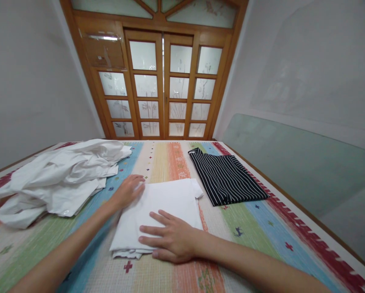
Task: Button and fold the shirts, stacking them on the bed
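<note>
A white garment (167, 199), folded into a rough rectangle, lies flat in front of me in the head view. My right hand (173, 238) rests palm down on its near right part, fingers spread. At its far left corner is my left hand (131, 189), fingers stretched out and touching the edge of the cloth; part of its thumb side is hard to make out. Layered, slightly crumpled folds show along the garment's near left edge. Neither hand grips the fabric.
A loose heap of white clothing (63, 175) lies to the left. On the right is a folded black garment with white stripes (228, 175). Everything lies on a colourful striped cloth (246, 232). Beyond stand wooden doors with glass panes (164, 85), with walls on both sides.
</note>
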`<state>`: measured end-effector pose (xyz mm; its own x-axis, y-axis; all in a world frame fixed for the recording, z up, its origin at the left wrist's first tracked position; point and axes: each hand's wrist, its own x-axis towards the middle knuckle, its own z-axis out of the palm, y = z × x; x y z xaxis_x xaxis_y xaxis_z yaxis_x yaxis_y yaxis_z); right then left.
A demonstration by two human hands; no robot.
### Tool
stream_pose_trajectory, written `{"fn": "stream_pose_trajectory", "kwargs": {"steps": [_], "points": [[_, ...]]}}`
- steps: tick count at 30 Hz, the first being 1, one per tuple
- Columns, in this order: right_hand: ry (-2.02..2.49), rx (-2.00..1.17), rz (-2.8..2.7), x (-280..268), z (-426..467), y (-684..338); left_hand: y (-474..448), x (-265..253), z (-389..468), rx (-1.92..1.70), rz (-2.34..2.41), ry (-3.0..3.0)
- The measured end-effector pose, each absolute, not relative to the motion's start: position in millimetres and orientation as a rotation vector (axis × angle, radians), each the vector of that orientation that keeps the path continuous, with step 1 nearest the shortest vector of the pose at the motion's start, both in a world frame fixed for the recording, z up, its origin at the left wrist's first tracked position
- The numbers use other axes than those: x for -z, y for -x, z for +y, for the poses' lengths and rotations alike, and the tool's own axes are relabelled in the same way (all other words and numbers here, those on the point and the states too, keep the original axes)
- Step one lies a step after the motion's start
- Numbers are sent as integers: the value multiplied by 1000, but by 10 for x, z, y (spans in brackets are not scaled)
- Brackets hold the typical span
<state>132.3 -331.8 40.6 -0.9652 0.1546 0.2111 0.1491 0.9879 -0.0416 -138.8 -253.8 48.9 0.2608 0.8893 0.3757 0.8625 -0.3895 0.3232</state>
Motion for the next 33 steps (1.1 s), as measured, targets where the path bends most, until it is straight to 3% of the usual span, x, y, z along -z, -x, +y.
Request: {"fn": "stream_pose_trajectory", "kwargs": {"steps": [8, 15, 22, 27, 33], "points": [[92, 88, -2939, -407, -3368, -1294, 815, -264, -2538, -574, 1371, -2694], [114, 262, -2824, -338, -3430, -966, 596, -311, -2303, -670, 1616, -2577], [-30, 421, -2759, -300, -3472, -641, 510, -568, -2172, -287, 1868, -2441], [-126, 282, -2801, -338, -3442, -800, 697, -648, -2221, -119, 2104, -2308], [87, -141, -2881, -358, -3114, -1430, 1321, -619, -2379, -109, 2352, -1992]]}}
